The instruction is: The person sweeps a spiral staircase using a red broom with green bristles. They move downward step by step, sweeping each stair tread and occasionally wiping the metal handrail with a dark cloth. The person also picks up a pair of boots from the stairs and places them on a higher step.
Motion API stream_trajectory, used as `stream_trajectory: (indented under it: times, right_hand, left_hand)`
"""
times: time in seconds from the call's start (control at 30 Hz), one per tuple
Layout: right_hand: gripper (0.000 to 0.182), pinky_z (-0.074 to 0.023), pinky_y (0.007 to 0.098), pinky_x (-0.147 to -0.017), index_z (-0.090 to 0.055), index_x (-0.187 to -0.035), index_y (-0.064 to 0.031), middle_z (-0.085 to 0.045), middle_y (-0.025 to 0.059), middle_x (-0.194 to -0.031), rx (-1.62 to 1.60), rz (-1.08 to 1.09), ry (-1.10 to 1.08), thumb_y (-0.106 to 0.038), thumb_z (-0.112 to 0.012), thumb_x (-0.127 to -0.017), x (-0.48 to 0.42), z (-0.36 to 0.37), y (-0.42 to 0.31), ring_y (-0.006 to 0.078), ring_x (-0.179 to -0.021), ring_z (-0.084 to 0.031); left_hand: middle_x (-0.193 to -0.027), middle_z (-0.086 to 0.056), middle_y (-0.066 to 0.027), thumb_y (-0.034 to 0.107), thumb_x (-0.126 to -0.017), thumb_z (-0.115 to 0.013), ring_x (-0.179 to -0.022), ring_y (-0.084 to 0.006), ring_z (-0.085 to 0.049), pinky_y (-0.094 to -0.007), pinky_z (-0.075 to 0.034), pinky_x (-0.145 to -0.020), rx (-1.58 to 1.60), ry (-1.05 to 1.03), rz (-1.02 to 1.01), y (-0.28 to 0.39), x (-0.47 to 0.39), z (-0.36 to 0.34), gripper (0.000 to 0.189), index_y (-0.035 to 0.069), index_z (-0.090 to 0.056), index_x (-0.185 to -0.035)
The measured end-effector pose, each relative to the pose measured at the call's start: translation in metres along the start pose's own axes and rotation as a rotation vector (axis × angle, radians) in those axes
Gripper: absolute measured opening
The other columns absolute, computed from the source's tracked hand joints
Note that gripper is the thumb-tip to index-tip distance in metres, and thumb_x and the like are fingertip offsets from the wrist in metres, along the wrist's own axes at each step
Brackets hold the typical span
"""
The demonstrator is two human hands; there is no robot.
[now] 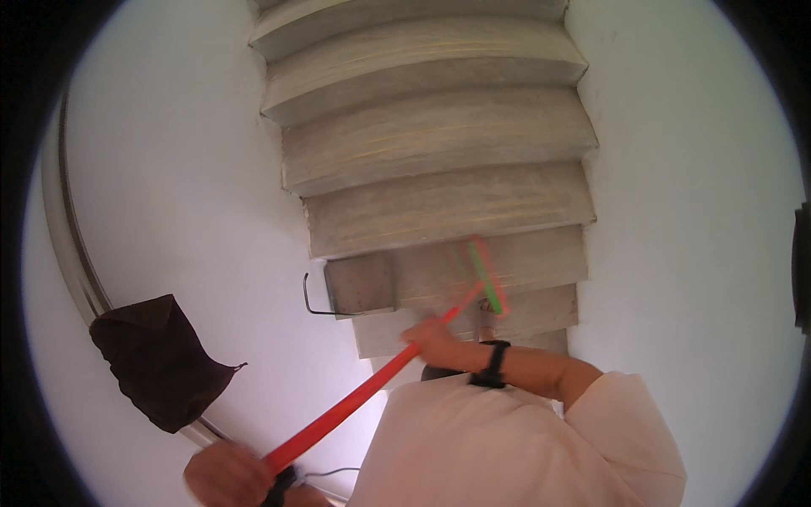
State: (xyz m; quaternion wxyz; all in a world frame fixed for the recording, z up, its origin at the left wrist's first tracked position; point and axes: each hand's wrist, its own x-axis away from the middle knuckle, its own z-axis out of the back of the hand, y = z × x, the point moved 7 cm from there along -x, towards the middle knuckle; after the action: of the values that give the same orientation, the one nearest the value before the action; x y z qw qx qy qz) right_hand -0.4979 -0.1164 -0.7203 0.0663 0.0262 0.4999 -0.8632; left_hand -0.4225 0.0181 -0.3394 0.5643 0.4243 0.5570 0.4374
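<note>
A long red handle (345,412) slants across the view. My left hand (228,472) grips its upper end at the lower left, near the wall handrail. Farther down, my right hand (434,342) is closed around the same handle, a black band on its wrist. At the far end is a green and red broom head (486,275), blurred, over the right part of a step. On the left of that step lies a flat dustpan (361,285) with a bent dark wire handle (306,295). Neither hand touches it.
Grey concrete stairs (437,133) run between two white walls. A metal handrail (70,253) follows the left wall, with a dark brown cloth (161,361) hanging over it. My foot (486,317) shows just below the broom head. A thin cable (332,471) shows near my left wrist.
</note>
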Motion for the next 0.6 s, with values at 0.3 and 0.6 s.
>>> stream_trajectory:
  times: [0.3, 0.6]
  right_hand:
    - [0.017, -0.0489, 0.0443, -0.072, -0.066, -0.083, -0.0076, -0.065, 0.0141, -0.082, 0.552, -0.523, 0.13, -0.011, -0.066, -0.067, 0.155, 0.1, 0.205, 0.0348, -0.082, -0.062]
    - [0.002, -0.0438, 0.0451, -0.066, -0.06, -0.076, -0.009, -0.06, 0.0124, -0.075, 0.031, -0.09, -0.099, -0.01, -0.058, -0.076, -0.051, -0.105, 0.043, 0.033, -0.077, -0.059]
  left_hand:
    - [-0.085, -0.06, -0.0019, 0.003, -0.084, -0.062, -0.075, -0.0072, -0.052, -0.0219, -0.042, -0.066, 0.345, 0.538, 0.529, -0.256, 0.018, -0.038, 0.005, -0.001, -0.062, -0.088]
    - [-0.048, -0.047, -0.0021, 0.037, -0.09, -0.057, -0.038, -0.0101, -0.039, -0.0248, -0.035, -0.045, -0.412, 0.91, 0.136, -0.037, 0.131, 0.039, 0.04, 0.007, -0.048, -0.064]
